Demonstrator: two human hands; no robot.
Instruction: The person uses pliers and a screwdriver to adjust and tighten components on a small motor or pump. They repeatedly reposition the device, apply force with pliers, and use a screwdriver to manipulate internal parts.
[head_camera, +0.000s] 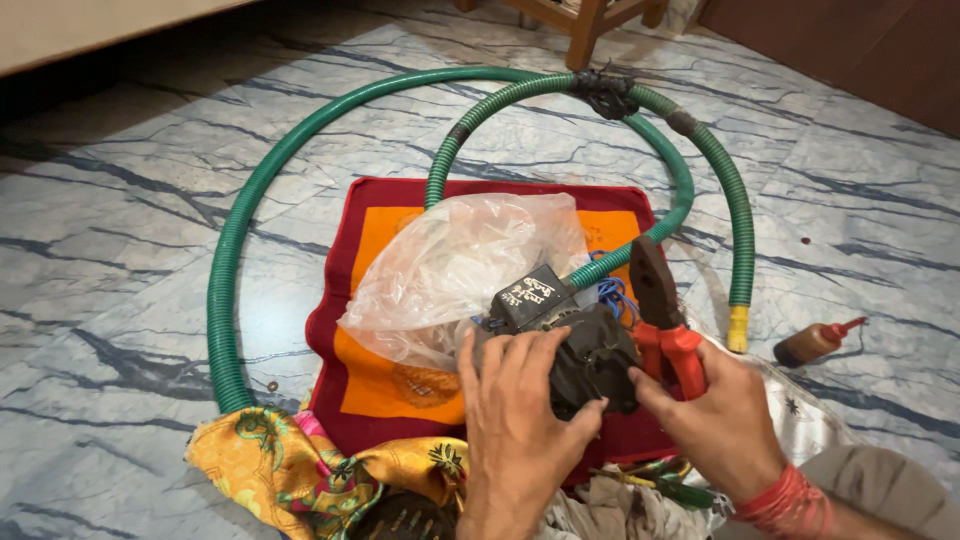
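A person's left hand (515, 400) grips a dark grey pump motor (585, 355) from its near side, fingers curled over the housing and thumb reaching toward the right, above a red and orange cloth mat (375, 385) spread on a blue-veined marble floor (120, 250). The right hand (715, 410) closes around the red handles of a pair of pliers (660, 320), whose dark head points up and away from the person, just beside the motor's right side; a red thread band (790, 500) circles that wrist. A black boxy block with pale markings (535, 293) sits on the motor's top, with blue wires (612, 295) behind it. A crumpled clear plastic bag (460, 270) lies on the mat, touching the motor's far left. A green ribbed hose (300, 150) loops around the mat, one end capped in yellow (737, 330). A small brown bottle with a red nozzle (815, 340) lies to the right, well apart, and a yellow patterned cloth (270, 465) bunches at the lower left
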